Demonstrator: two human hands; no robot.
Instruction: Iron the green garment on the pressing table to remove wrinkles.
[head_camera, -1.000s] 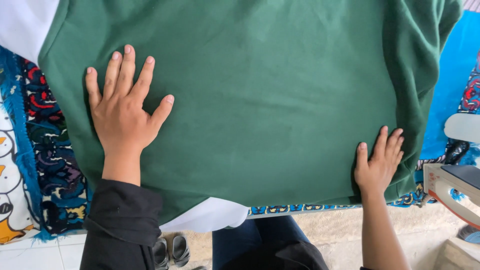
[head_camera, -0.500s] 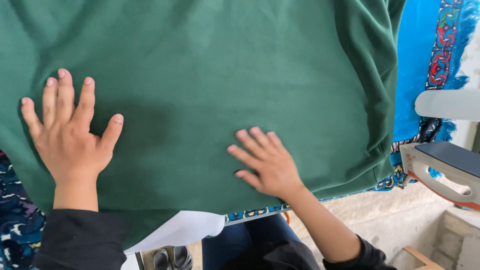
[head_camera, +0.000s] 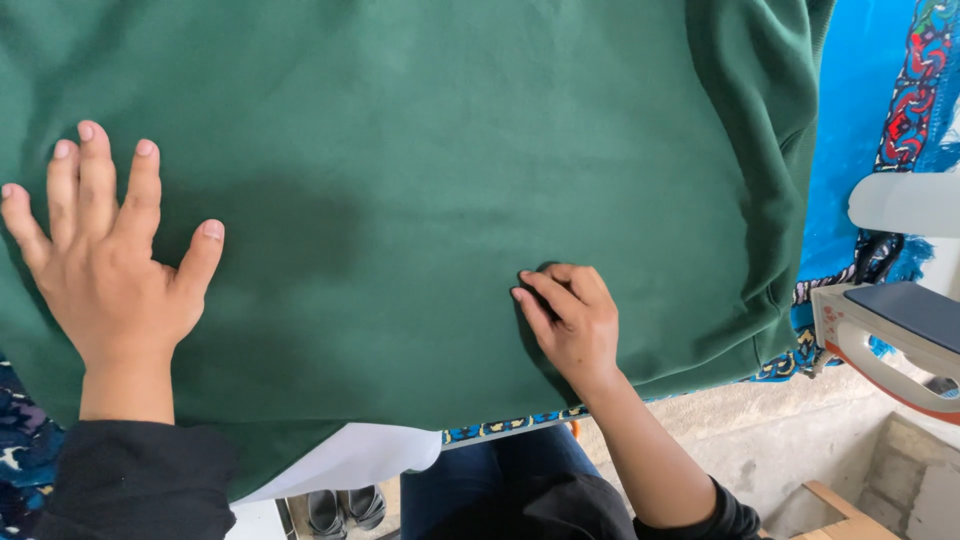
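- Our left hand (head_camera: 105, 275) lies flat, fingers spread wide, palm down on the green sweatshirt (head_camera: 450, 180) — pressing, not gripping anything.
- Our right hand (head_camera: 568, 320) sits w/ fingers curled together, tips digging into the fabric near the hem; looks like a pinch on the cloth, but we can't tell for sure if a fold is actually caught between the fingers.
- The sweatshirt is laid out over the blue patterned cover (head_camera: 850, 130) of the board, filling most of the view; its sleeve (head_camera: 760, 170) runs down the right side, cuff end near the board's edge.
- A white cloth corner (head_camera: 350, 455) pokes out below the hem, hanging over the front edge.
- Steam iron (head_camera: 890, 335) is parked just off the right edge, apart from the sweatshirt & from both hands.
- Down below: dark shoes (head_camera: 340, 510) on the floor, our blue trousers (head_camera: 490, 480) btw the arms.
- Risk, as we judge it: the hem hangs past the front edge, so a pull by the right hand could drag the whole garment toward us & rumple the smoothed part if the left palm lifts.
- Also: the iron is close to the right elbow's side — a wide sweep could knock it.
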